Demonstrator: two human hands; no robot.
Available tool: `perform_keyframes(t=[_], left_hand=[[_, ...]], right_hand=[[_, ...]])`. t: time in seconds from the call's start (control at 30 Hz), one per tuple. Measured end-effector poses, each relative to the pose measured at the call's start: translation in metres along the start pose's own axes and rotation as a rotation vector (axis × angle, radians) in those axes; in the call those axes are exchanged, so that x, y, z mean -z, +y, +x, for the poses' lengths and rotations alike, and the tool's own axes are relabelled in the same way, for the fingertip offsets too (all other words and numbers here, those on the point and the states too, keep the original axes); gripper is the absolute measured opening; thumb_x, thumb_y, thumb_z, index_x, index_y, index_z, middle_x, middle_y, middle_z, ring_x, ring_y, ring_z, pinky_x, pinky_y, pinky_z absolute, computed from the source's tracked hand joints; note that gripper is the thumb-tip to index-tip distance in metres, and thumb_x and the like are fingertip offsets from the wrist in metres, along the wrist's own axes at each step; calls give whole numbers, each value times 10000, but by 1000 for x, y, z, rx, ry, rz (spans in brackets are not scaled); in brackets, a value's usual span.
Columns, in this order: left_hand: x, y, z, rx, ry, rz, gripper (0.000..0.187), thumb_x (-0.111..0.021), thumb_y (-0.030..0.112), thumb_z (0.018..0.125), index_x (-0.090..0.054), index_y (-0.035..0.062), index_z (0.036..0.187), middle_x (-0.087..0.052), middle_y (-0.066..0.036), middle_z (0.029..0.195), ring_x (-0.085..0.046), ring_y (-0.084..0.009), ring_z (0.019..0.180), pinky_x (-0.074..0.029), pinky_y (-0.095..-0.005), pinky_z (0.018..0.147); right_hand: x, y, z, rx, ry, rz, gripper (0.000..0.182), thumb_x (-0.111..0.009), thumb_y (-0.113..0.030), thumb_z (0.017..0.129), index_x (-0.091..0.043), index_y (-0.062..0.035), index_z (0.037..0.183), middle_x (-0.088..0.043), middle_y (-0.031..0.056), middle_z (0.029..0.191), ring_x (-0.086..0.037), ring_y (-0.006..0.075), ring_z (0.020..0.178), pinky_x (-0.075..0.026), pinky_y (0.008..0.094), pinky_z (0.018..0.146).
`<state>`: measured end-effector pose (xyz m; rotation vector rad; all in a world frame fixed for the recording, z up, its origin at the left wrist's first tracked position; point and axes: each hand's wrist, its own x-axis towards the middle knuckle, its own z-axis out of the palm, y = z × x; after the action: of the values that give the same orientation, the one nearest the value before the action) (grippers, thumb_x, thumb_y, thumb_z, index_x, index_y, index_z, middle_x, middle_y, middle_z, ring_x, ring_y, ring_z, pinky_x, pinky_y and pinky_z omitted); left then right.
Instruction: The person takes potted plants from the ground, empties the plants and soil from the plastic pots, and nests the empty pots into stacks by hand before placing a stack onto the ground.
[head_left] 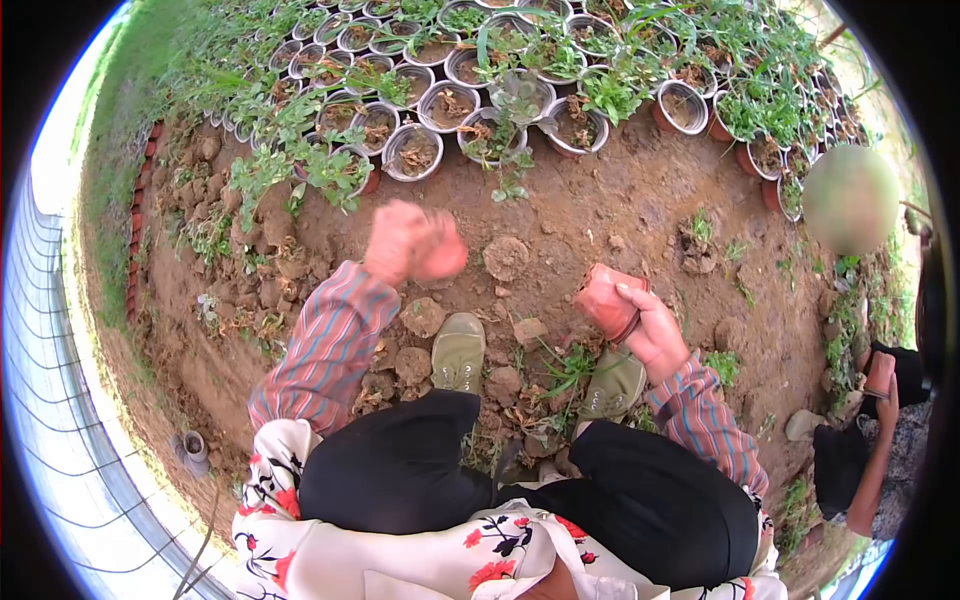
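Note:
My right hand point(657, 335) grips a small reddish-brown nursery pot point(606, 300), tipped on its side above the soil, with the thumb lying along its wall. Out in front of my left knee is my left hand point(395, 240), smeared by motion. A rounded reddish shape shows at its fingers, and I cannot make out whether that is a pot or part of the hand. Between the two hands a round clod of soil point(507, 258) sits on the ground. More clods, such as one point(423, 317) by my left shoe point(459, 352), lie close by.
Rows of potted plants point(415, 152) fill the ground ahead. Weeds point(572, 368) grow near my right shoe point(612, 385). At the right edge another person's hand point(886, 405) holds a similar pot point(880, 372). A pot point(192, 447) lies at far left.

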<state>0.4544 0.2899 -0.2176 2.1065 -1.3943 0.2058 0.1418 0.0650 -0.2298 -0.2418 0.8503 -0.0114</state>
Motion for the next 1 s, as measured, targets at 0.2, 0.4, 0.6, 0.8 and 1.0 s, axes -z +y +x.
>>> perform_keyframes(t=[0.2,0.4,0.6,0.8,1.0], left_hand=[[5,0,22,-55,-39,102,130,-715,67,655,-660,109,766,-591,-49,699,-550,-257,682,-424,-386,641],[-5,9,17,208,-165,-118,117,-731,47,696,-634,75,755,-588,-24,673,-531,-140,571,-415,-282,520],[-43,86,38,570,-211,-770,103,-721,52,771,-635,47,828,-577,45,721,-480,-17,634,-387,-185,548],[-53,124,45,442,-478,-826,219,-762,81,724,-618,23,878,-597,-21,836,-554,-71,751,-454,-248,640],[-64,136,40,435,-442,-1008,760,-833,168,659,-382,73,1263,-439,-70,1255,-434,-186,1180,-374,-360,1005]], right_hand=[[2,-3,-2,68,-40,-34,385,-588,-107,873,-503,24,1225,-615,107,1134,-615,218,1029,-490,375,937],[-7,-3,-9,106,-101,60,436,-588,-163,897,-465,24,1271,-578,112,1205,-570,217,1111,-440,369,994],[-23,-1,3,221,-144,-8,455,-608,-196,897,-456,-16,1287,-553,86,1247,-540,196,1145,-406,353,1020],[-46,-4,-2,227,-204,-27,505,-640,-216,876,-436,-27,1297,-529,77,1269,-518,193,1163,-393,370,1029],[-42,-5,-4,122,-232,51,483,-649,-97,831,-460,-20,1268,-550,76,1225,-542,200,1120,-420,361,995]])
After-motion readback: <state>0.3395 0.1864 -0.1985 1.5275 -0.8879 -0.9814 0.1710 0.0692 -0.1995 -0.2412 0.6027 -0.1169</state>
